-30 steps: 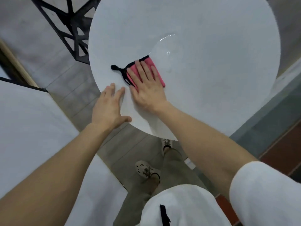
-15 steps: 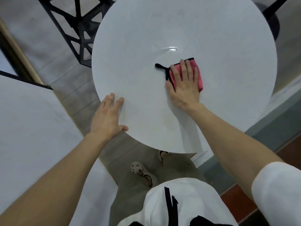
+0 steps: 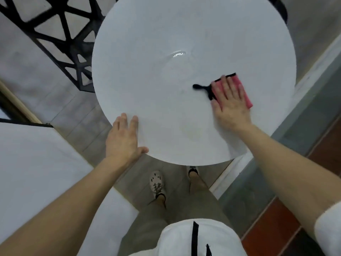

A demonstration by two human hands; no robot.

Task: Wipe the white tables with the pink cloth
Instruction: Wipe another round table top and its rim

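While the left hand [image 3: 122,139] rests flat, fingers straight, on the worktop [image 3: 147,71] edge, the right hand [image 3: 230,106] presses the cloth [image 3: 246,98] under spread fingers; soft, light and limp, it probably slides best held down mid-cloth.

Beneath us we see a grey tiled floor [image 3: 77,108], a black metal lattice frame [image 3: 72,52] at upper left, and red-brown tiles [image 3: 273,224] beyond a pale kerb [image 3: 227,174] at right.
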